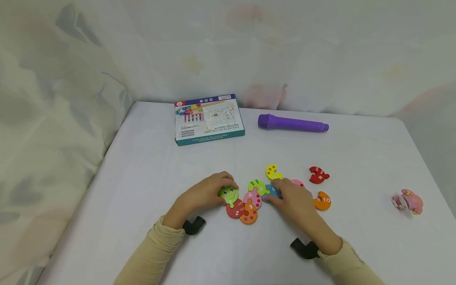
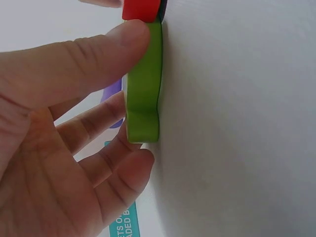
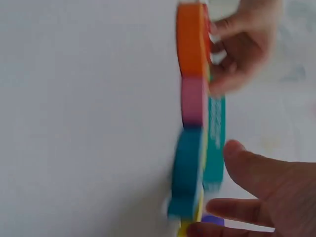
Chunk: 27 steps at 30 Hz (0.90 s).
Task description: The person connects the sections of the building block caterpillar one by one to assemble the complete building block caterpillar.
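Note:
My left hand [image 1: 209,190] grips the green smiling caterpillar-head puzzle piece [image 1: 229,194], numbered 1, by its edges; the left wrist view shows the thumb on its side. A row runs on from it: red piece 2 [image 1: 235,209], orange piece 3 [image 1: 249,213], pink piece 4 [image 1: 252,199], light green piece 5 [image 1: 258,186] and blue piece 6 [image 1: 270,193]. Over the row's right end is my right hand [image 1: 294,199], its thumb apart from the blue piece in the right wrist view. Beyond its fingertips lies a yellow piece [image 1: 272,172].
Right of the right hand lie an orange piece 10 [image 1: 322,201] and a red piece [image 1: 318,175]; a pink piece [image 1: 298,183] is partly hidden behind it. Farther back are a flat box [image 1: 210,118] and a purple tube [image 1: 293,123]. A pink toy [image 1: 409,202] sits far right.

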Each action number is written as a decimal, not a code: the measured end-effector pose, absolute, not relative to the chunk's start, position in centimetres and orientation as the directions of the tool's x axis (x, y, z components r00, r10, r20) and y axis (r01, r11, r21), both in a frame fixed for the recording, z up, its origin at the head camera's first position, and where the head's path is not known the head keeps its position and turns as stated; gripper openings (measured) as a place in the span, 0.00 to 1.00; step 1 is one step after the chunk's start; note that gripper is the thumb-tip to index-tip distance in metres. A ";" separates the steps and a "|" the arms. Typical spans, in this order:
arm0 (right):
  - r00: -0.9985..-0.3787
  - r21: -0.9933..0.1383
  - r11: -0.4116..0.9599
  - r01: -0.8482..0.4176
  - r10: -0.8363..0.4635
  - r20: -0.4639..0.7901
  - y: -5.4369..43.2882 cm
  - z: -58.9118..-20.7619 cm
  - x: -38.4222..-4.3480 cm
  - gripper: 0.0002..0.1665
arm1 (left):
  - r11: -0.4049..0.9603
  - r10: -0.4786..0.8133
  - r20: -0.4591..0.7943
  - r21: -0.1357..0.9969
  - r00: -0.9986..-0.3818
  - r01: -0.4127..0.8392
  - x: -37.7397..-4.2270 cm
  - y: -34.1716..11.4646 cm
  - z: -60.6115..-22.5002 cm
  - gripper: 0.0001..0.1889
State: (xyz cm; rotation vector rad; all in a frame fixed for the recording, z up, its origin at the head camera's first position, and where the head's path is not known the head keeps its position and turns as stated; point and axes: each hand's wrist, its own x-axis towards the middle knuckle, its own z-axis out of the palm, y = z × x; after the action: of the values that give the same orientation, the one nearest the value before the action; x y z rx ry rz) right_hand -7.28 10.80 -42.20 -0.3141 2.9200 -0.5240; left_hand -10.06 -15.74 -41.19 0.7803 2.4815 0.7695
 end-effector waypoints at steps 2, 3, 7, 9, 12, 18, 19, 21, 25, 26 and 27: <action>-0.977 -0.383 0.912 -0.145 -0.194 -0.092 11.7 -42.0 -7.4 0.32 | 0.687 0.622 -0.224 0.616 -0.751 0.385 -10.0 -15.7 -41.2 0.22; -0.982 -0.393 0.910 -0.130 -0.172 -0.074 12.2 -41.8 -7.5 0.31 | 0.688 0.621 -0.225 0.615 -0.751 0.385 -10.0 -15.7 -41.1 0.22; -0.994 -0.396 0.914 -0.095 -0.108 -0.013 14.0 -41.4 -7.9 0.28 | 0.691 0.617 -0.233 0.618 -0.751 0.376 -10.0 -15.6 -41.0 0.22; -0.995 -0.391 0.916 -0.088 -0.097 -0.004 14.5 -41.3 -8.2 0.28 | 0.694 0.613 -0.238 0.617 -0.753 0.370 -10.0 -15.6 -40.9 0.22; -0.993 -0.371 0.923 -0.102 -0.115 -0.013 14.4 -41.4 -8.9 0.29 | 0.694 0.611 -0.239 0.620 -0.754 0.366 -10.0 -15.6 -40.9 0.22; -0.978 -0.299 0.938 -0.174 -0.200 -0.056 11.7 -41.8 -11.1 0.33 | 0.694 0.611 -0.240 0.622 -0.754 0.364 -10.1 -15.6 -41.2 0.22; -0.977 -0.280 0.944 -0.176 -0.203 -0.071 11.1 -41.8 -11.5 0.34 | 0.693 0.610 -0.239 0.622 -0.755 0.363 -10.1 -15.7 -41.2 0.22; -0.974 -0.239 0.955 -0.173 -0.203 -0.105 10.3 -41.8 -12.3 0.34 | 0.689 0.614 -0.234 0.624 -0.754 0.367 -10.1 -15.8 -41.3 0.22; -0.953 -0.211 0.948 -0.237 -0.269 -0.139 9.7 -41.7 -13.1 0.30 | 0.680 0.624 -0.225 0.628 -0.749 0.378 -10.1 -15.8 -41.2 0.22; -0.941 -0.223 0.936 -0.274 -0.308 -0.139 9.8 -41.6 -13.1 0.26 | 0.679 0.624 -0.225 0.629 -0.748 0.378 -10.1 -15.8 -41.2 0.22; -0.927 -0.242 0.919 -0.312 -0.351 -0.135 9.9 -41.5 -13.1 0.22 | 0.681 0.623 -0.226 0.629 -0.749 0.376 -10.1 -15.8 -41.2 0.22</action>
State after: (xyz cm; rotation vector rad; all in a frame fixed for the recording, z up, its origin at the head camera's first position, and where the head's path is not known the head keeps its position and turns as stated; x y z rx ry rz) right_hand -13.13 9.90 -41.47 -0.5056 2.9032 -0.3240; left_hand -10.06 -15.80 -41.15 0.7768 2.4682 0.7893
